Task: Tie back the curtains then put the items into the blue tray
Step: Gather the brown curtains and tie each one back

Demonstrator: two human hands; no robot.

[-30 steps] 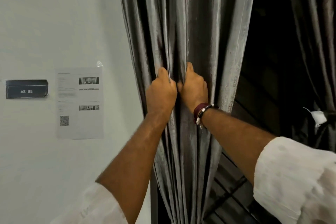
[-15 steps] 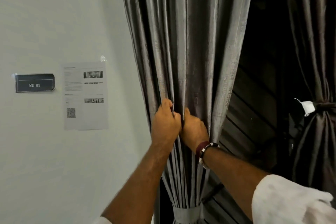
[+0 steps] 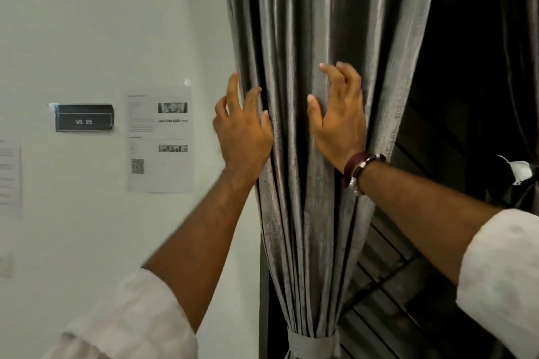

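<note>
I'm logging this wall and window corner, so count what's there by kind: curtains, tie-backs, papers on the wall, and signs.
Curtains: 2, grey curtain and dark curtain at the right edge
Tie-backs: 1 plainly seen, grey band
Papers: 2, QR sheet and cut-off sheet
Signs: 1, dark plate
Total: 6

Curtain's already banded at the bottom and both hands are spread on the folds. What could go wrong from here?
1. The left hand and right hand spread the curtain folds apart; a hard tug might loosen the tie band.
2. The bracelet lies against the fabric and could snag it.
3. No blue tray shows, so the second step cannot be judged.
</note>
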